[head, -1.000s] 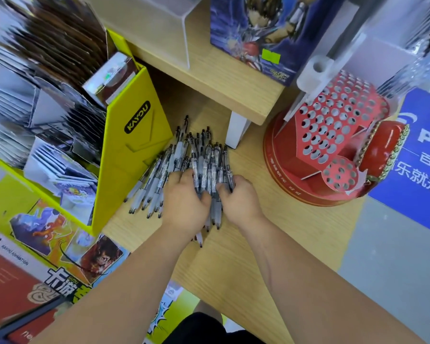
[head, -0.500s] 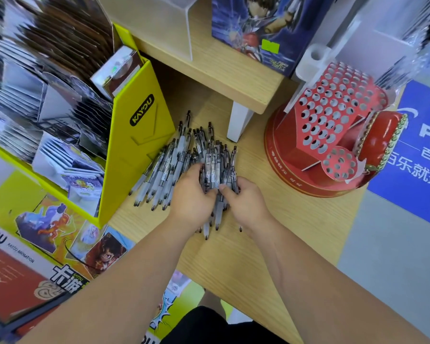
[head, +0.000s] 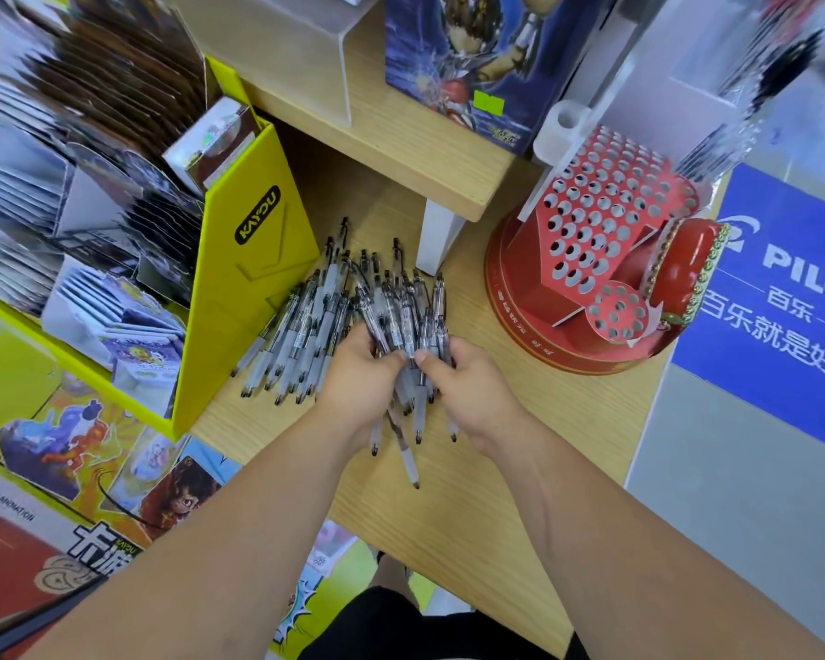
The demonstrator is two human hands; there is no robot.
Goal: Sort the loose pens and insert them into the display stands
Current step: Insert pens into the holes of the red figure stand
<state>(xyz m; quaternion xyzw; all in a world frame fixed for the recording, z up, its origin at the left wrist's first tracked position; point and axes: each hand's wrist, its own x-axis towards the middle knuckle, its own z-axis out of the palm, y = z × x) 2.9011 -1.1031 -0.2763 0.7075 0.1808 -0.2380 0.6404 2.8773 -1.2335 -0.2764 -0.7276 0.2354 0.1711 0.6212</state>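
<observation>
A heap of clear pens with black tips (head: 306, 326) lies on the wooden counter (head: 496, 493). My left hand (head: 360, 373) and my right hand (head: 467, 388) both grip one bundle of pens (head: 403, 321) from either side, with tips sticking out below the hands. The red display stand (head: 591, 240) with rows of empty round holes stands to the right, apart from both hands.
A yellow card display (head: 239, 297) full of card packs borders the pens on the left. A raised wooden shelf (head: 415, 150) with a white leg (head: 437, 240) stands behind them. A blue Pilot sign (head: 782, 288) is at the far right.
Both hands have gathered the bundle tighter and lifted it slightly. The pen tips now hang lower out of the grip. The view has shifted a little.
</observation>
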